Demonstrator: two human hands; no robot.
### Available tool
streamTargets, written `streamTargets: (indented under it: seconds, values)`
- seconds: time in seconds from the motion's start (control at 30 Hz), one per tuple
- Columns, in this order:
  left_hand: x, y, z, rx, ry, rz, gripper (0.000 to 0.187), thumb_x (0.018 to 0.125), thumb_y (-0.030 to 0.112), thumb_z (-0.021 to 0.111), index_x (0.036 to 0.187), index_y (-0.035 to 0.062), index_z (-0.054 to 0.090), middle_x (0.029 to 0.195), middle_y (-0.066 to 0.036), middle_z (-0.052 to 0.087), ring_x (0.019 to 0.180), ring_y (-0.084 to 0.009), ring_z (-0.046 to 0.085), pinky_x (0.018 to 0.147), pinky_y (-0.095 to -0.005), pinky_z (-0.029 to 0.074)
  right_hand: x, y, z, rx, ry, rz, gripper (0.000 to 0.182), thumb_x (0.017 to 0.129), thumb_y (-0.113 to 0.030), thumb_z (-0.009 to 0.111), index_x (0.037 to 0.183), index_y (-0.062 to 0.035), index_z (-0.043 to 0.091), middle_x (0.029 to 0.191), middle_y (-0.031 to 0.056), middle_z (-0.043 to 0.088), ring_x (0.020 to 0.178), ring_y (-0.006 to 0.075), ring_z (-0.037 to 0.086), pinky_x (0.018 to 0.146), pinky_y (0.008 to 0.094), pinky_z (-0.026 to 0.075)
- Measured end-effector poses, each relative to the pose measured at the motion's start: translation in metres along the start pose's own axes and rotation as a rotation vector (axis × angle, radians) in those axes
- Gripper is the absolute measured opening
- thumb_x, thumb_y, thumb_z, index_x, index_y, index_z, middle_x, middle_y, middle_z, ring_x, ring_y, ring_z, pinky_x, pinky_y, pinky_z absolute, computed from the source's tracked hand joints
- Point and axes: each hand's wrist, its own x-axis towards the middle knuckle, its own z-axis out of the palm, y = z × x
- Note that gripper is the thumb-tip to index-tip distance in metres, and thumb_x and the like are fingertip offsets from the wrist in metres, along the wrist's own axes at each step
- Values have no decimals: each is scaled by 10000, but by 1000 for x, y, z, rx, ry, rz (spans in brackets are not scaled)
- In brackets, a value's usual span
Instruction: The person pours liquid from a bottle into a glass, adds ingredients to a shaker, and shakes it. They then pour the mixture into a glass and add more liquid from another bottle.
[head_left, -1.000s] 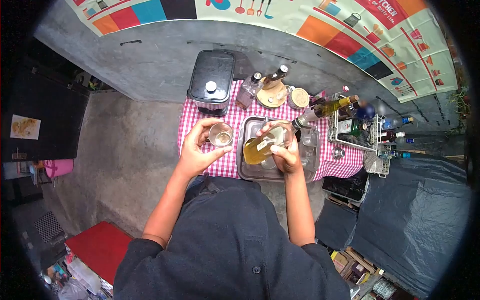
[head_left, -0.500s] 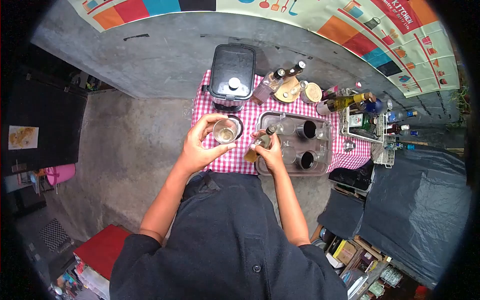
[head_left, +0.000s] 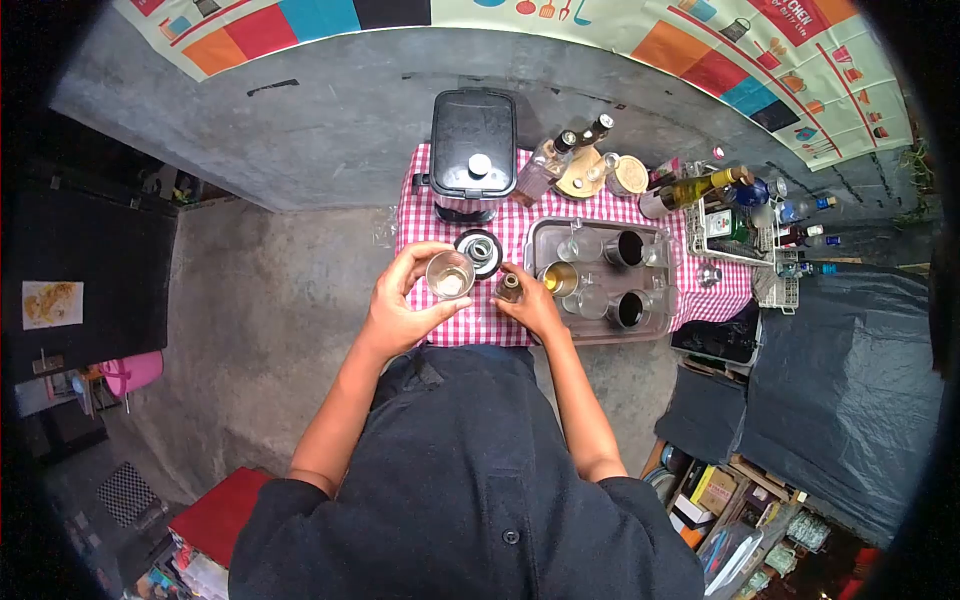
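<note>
My left hand (head_left: 405, 300) is closed around a clear glass (head_left: 450, 275) with a little pale liquid at its bottom, held over the front of the checked tablecloth (head_left: 430, 215). In my right hand (head_left: 535, 308) is a small bottle (head_left: 509, 289), upright, its open mouth facing up. Just behind the glass sits a round dark-rimmed base (head_left: 479, 254) with a small clear vessel on it. Close to my right fingers is a golden-looking cup (head_left: 558, 279) at the left side of the tray (head_left: 600, 333).
Several clear glasses and two dark-filled cups (head_left: 630, 309) stand on the tray. Behind are a black-lidded container (head_left: 474, 140), tall bottles (head_left: 546, 170) and a round wooden board (head_left: 580, 182). At the right, a white basket (head_left: 738, 262) holds bottles.
The small bottle has gone from tilted to upright and my right hand has shifted slightly left and lower on it. The golden-looking cup now shows. My left hand still holds the glass.
</note>
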Motion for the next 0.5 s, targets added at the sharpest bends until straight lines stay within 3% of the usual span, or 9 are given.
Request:
streamTargets:
  seconds: [0.13, 0.23, 0.43, 0.5]
  values:
    - [-1, 0, 1, 8, -6, 6, 584, 734, 41, 832, 1238, 19, 538, 1167, -93, 622, 1117, -190, 616, 988, -335, 485, 1, 11, 19, 111, 124, -78, 613, 736, -216, 836, 1277, -80, 583, 1151, 141, 684, 1079, 284, 665, 909, 385, 522]
    - [1, 1, 4, 60, -39, 29, 576, 745, -18, 786, 1245, 14, 503, 1188, -127, 626, 1154, -215, 606, 1011, -355, 483, 2, 16, 28, 178, 159, -59, 606, 731, -172, 824, 1279, -108, 574, 1184, 150, 658, 1056, 330, 658, 890, 405, 527]
    - [4, 0, 14, 112, -45, 62, 580, 732, -57, 771, 1235, 15, 492, 1229, -152, 604, 1186, -247, 593, 1032, -380, 480, 1, 25, 30, 161, 72, -34, 668, 746, -196, 816, 1328, -76, 510, 1185, 184, 642, 1087, 362, 635, 915, 424, 509]
    - [4, 0, 17, 102, -54, 64, 583, 732, -63, 767, 1238, 15, 487, 1234, -155, 600, 1192, -252, 591, 1033, -384, 480, 0, 23, 22, 90, -22, -20, 759, 756, -197, 802, 1397, -61, 419, 1215, 232, 619, 1134, 386, 605, 941, 434, 493]
